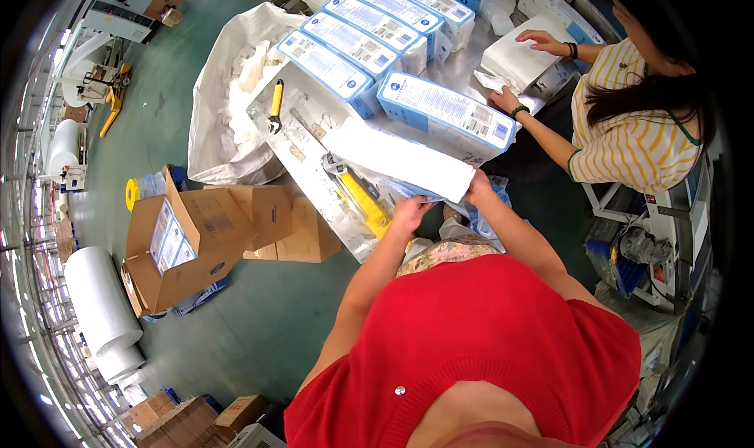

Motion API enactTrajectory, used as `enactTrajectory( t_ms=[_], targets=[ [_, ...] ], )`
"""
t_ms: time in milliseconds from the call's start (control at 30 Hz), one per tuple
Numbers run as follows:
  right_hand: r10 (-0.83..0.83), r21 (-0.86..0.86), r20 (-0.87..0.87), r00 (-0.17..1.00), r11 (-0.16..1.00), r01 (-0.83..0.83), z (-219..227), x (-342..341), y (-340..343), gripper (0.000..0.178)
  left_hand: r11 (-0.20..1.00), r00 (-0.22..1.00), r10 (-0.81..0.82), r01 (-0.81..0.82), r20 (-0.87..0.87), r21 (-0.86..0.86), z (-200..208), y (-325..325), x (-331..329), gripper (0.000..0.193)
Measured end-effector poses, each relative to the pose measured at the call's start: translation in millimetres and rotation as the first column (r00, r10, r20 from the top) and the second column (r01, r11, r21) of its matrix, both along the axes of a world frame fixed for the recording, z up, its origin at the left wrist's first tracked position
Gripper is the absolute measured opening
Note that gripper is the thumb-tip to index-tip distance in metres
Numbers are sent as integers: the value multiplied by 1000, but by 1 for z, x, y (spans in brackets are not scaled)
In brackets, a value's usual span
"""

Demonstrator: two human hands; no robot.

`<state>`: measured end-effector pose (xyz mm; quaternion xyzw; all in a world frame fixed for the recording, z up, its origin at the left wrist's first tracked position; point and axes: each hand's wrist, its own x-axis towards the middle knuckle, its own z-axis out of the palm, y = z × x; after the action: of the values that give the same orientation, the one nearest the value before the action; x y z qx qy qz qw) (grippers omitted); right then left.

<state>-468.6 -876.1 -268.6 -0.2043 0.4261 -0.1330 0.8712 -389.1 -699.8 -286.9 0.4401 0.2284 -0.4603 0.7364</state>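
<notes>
A long white folded stack of soft sheets (404,162) lies at the near edge of the metal table, tilted down toward me. Under its near end shows a thin blue plastic bag (428,193). My left hand (410,213) is closed with its fingertips pinching the bag's edge just below the stack. At the stack's right near corner my right hand (477,189) is closed on the bag, its fingertips partly hidden. Beyond the stack lies a blue-and-white filled pack (448,112), and several similar packs (345,55) stand in a row behind it.
On the metal table (294,153) lie a yellow-handled wrench (276,106) and a yellow tool (363,201). A large white sack (212,118) and an open carton (192,240) stand left. At right a co-worker in a striped top (628,126) handles a white stack (522,55).
</notes>
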Motion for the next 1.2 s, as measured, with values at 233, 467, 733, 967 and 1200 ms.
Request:
enactTrajectory(
  t_ms=[233,467,733,967,1200],
  targets=[
    [48,-213,25,999,976,-42,-9,6,-15,18,797,677,-40,-422,735,432,19,21,85,35],
    [-72,-119,29,997,990,75,-17,23,-59,26,820,546,-340,-226,765,526,49,24,146,35],
    [-181,-26,119,976,982,186,-26,39,-81,38,663,456,-560,-253,691,704,12,10,168,24],
    [-189,140,30,982,973,183,8,36,-59,50,610,468,-618,-221,631,761,16,14,178,24],
    [-74,91,-111,991,992,85,33,-51,-39,30,675,248,-728,94,639,732,78,38,139,35]
  ],
)
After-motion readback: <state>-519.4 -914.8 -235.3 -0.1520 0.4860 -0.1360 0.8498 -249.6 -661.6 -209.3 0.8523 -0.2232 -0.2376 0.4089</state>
